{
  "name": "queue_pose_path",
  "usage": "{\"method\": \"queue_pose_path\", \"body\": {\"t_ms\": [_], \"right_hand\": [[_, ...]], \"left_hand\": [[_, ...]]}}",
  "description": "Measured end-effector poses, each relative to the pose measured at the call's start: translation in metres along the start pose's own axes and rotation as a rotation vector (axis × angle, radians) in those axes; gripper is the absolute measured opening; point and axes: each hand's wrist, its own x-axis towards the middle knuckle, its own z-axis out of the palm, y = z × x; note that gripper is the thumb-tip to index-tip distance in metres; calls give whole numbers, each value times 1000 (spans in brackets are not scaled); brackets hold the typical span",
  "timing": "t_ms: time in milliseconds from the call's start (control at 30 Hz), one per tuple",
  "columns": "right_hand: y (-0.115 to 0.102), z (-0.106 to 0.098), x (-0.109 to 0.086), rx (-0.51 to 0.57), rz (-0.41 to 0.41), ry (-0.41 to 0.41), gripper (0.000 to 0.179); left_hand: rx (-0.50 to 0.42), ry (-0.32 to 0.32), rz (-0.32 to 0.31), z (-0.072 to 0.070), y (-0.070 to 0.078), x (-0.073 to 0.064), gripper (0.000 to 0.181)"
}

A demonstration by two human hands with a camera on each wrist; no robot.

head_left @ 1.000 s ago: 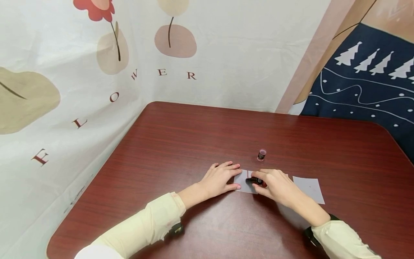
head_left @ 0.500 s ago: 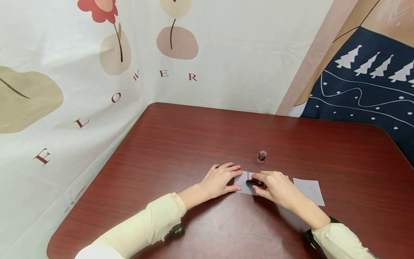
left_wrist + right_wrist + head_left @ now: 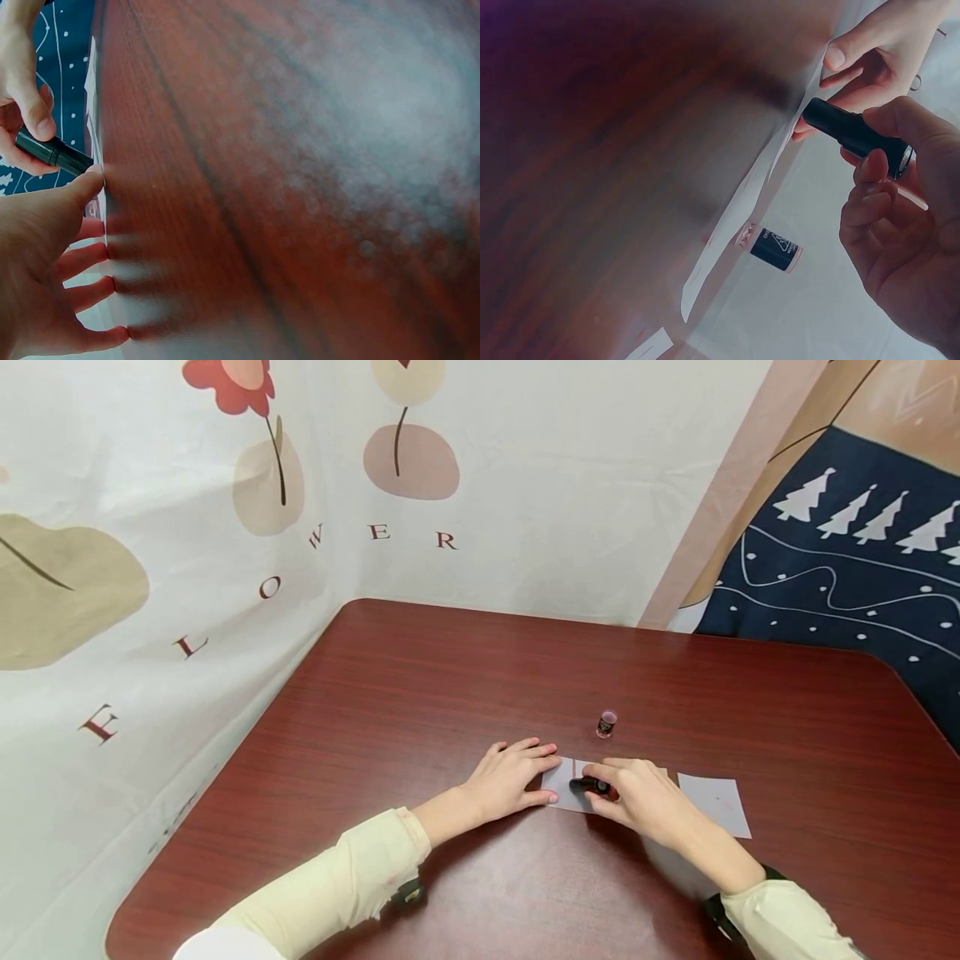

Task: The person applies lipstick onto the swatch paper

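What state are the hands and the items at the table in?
Left hand: spread, on left paper
Right hand: gripping black tube
Black tube: held, looks tilted
Left paper: lying on table
Rightmost paper: lying loose
Small container: upright, open or closed unclear

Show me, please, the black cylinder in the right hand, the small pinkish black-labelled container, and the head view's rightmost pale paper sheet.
Black cylinder (image 3: 853,133): right wrist view, barrel middle.
Black-labelled container (image 3: 775,249): right wrist view, its label.
Rightmost paper sheet (image 3: 717,808): head view, near its centre.
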Motion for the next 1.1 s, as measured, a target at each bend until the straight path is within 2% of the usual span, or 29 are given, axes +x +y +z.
{"method": "queue_pose_path", "body": {"t_ms": [767,1100], "right_hand": [[-1,3,-3,2,-21,32,17],[-1,2,-3,-2,-10,17,17]], "left_hand": [[15,12,-1,2,1,-2,54],[13,10,-3,1,1,-1,54]]}}
